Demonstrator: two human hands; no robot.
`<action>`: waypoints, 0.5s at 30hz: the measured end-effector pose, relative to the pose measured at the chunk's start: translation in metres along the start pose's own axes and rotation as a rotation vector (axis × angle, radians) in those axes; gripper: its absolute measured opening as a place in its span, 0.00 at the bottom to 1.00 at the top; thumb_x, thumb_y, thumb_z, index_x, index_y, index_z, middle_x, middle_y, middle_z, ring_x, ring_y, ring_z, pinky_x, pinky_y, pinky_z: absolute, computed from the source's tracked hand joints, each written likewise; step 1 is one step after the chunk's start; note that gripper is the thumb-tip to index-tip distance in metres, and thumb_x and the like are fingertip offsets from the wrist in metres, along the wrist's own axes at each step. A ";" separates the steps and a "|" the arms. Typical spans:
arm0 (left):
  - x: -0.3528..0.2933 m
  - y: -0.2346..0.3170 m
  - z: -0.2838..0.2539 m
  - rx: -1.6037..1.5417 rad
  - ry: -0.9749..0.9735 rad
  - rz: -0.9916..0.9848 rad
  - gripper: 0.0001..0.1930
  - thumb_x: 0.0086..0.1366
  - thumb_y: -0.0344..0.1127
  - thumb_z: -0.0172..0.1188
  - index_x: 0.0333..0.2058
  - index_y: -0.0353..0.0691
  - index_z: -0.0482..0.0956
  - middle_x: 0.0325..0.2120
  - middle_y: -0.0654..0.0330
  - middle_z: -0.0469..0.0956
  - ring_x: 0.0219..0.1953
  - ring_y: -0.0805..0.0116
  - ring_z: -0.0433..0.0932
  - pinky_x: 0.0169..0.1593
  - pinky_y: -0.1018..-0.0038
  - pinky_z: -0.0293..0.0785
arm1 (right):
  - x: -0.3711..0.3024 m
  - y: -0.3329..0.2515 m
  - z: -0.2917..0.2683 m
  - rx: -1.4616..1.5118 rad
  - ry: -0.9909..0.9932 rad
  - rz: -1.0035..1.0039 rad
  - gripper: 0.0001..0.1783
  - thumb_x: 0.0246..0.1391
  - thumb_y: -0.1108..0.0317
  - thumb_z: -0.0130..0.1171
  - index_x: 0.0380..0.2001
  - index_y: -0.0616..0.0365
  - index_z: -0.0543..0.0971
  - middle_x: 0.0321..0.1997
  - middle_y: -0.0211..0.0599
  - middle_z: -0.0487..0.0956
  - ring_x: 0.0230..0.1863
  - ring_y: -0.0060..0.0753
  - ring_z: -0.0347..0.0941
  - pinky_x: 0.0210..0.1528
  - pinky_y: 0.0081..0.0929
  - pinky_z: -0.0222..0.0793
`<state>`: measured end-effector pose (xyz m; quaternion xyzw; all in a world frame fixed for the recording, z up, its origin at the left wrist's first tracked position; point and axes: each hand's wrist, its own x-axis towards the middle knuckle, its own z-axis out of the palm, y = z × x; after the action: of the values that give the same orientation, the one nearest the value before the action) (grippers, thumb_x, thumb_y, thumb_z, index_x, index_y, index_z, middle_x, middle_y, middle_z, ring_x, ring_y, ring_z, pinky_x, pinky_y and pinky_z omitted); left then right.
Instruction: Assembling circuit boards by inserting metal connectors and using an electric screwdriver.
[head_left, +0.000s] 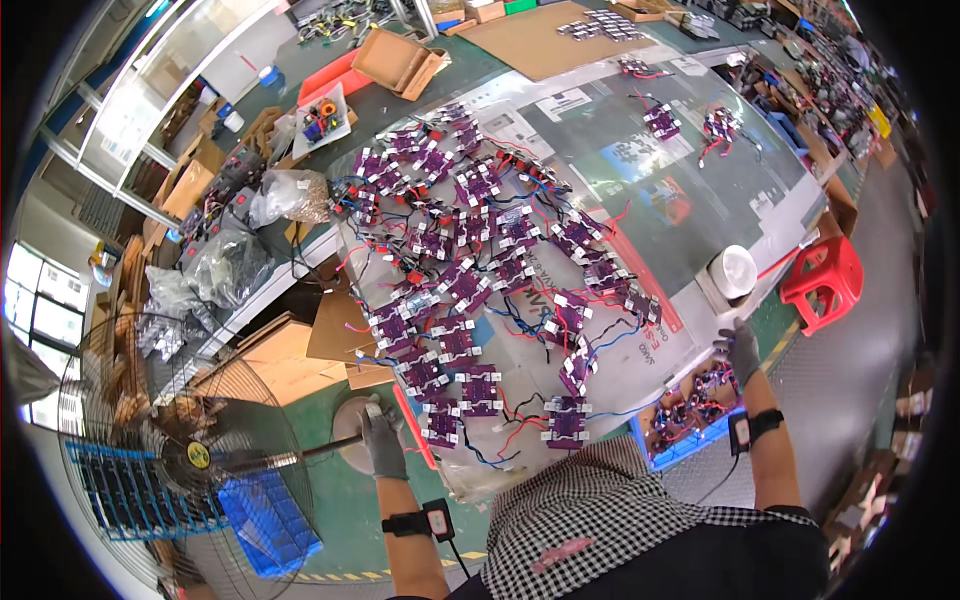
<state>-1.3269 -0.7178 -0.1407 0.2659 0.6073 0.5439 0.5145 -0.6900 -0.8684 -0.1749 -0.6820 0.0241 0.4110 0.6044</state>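
Note:
My left hand (382, 442), in a grey glove, is beside the table's (620, 345) near left corner, close to a red strip (414, 426). Its fingers point forward, partly stretched, and no held thing shows; behind it in the picture is a fan pole (325, 448). My right hand (740, 350), also gloved, hovers by the right edge with fingers apart and nothing in them. Closest to it are a white tub (733, 272) and a blue bin of wired boards (697, 408). Purple circuit boards (480, 390) with wires cover the table's left half; one board (567, 422) lies at the near edge.
A standing fan (198, 455) and a blue crate (268, 522) are at the left. A red stool (825, 285) stands at the right. Farther boards (661, 121) lie on the table's far part. Bagged parts (228, 268) and cartons (398, 62) fill the left bench.

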 end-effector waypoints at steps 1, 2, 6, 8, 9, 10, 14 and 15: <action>0.010 0.003 0.002 -0.021 -0.013 -0.051 0.20 0.66 0.49 0.50 0.48 0.41 0.68 0.35 0.63 0.74 0.32 0.76 0.71 0.33 0.80 0.71 | -0.027 0.010 0.008 0.052 -0.008 0.049 0.19 0.59 0.55 0.45 0.49 0.54 0.65 0.29 0.38 0.73 0.19 0.32 0.71 0.17 0.33 0.72; 0.021 0.005 0.005 -0.021 -0.031 -0.035 0.20 0.66 0.49 0.50 0.48 0.41 0.68 0.35 0.63 0.74 0.32 0.76 0.71 0.33 0.80 0.71 | -0.055 0.020 0.018 -0.055 -0.167 0.184 0.20 0.58 0.57 0.46 0.49 0.56 0.65 0.31 0.40 0.73 0.19 0.34 0.72 0.19 0.34 0.73; 0.063 0.008 0.008 0.003 -0.176 -0.166 0.35 0.62 0.62 0.46 0.56 0.39 0.61 0.51 0.53 0.67 0.49 0.61 0.68 0.49 0.66 0.71 | -0.165 0.082 0.057 -0.278 -0.797 0.400 0.23 0.57 0.74 0.45 0.56 0.69 0.59 0.43 0.58 0.72 0.42 0.54 0.75 0.44 0.46 0.74; 0.085 0.000 0.013 -0.061 -0.305 -0.189 0.31 0.64 0.62 0.42 0.56 0.44 0.61 0.46 0.57 0.71 0.43 0.67 0.72 0.40 0.71 0.72 | -0.191 0.106 0.083 -0.167 -0.835 0.553 0.31 0.51 0.79 0.46 0.59 0.70 0.54 0.55 0.57 0.67 0.52 0.51 0.70 0.53 0.48 0.69; 0.097 -0.002 0.012 -0.072 -0.393 -0.238 0.29 0.66 0.59 0.41 0.56 0.44 0.60 0.47 0.57 0.71 0.44 0.67 0.72 0.41 0.70 0.73 | -0.200 0.115 0.094 -0.005 -0.788 0.647 0.31 0.50 0.80 0.46 0.59 0.70 0.54 0.56 0.54 0.66 0.55 0.48 0.68 0.55 0.49 0.67; 0.107 -0.005 0.010 -0.019 -0.350 -0.268 0.29 0.66 0.59 0.41 0.56 0.44 0.60 0.47 0.57 0.71 0.44 0.67 0.72 0.41 0.70 0.73 | -0.205 0.123 0.107 -0.003 -0.763 0.631 0.31 0.50 0.80 0.46 0.59 0.70 0.54 0.56 0.54 0.66 0.55 0.48 0.68 0.55 0.49 0.67; 0.133 -0.026 0.013 0.677 -0.797 0.250 0.21 0.63 0.35 0.51 0.55 0.45 0.62 0.49 0.51 0.69 0.47 0.56 0.70 0.45 0.56 0.71 | -0.222 0.142 0.147 0.346 -0.958 0.642 0.37 0.45 0.83 0.45 0.61 0.62 0.52 0.61 0.47 0.62 0.60 0.47 0.62 0.61 0.49 0.60; 0.136 -0.032 0.014 0.734 -0.800 0.337 0.21 0.63 0.36 0.50 0.55 0.46 0.62 0.50 0.51 0.69 0.47 0.54 0.70 0.46 0.53 0.70 | -0.227 0.145 0.155 0.402 -0.942 0.643 0.39 0.44 0.84 0.45 0.62 0.58 0.51 0.62 0.46 0.61 0.61 0.48 0.61 0.61 0.49 0.59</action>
<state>-1.3514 -0.6014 -0.2148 0.7058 0.4634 0.2288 0.4845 -0.9997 -0.8820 -0.1473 -0.2574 0.0363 0.8183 0.5127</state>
